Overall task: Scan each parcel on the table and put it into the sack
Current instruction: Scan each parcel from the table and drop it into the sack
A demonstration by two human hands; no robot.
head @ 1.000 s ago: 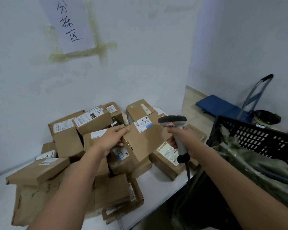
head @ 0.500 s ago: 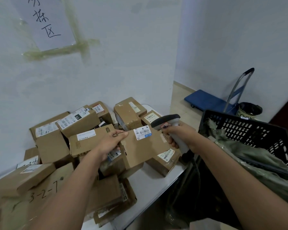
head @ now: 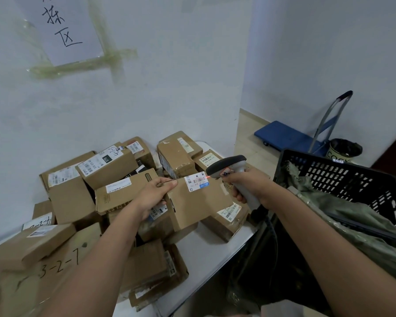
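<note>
We see boxes piled high over most of the table, right up to the wall behind, so no hand can slip in there. A bare strip of table runs along the near right edge. Our left hand holds a box up above the pile, and our right hand holds the scanner just beside it, so the space between them is tight. To the right, the air is open above the green sack in the black basket. The blue cart stands well apart.
</note>
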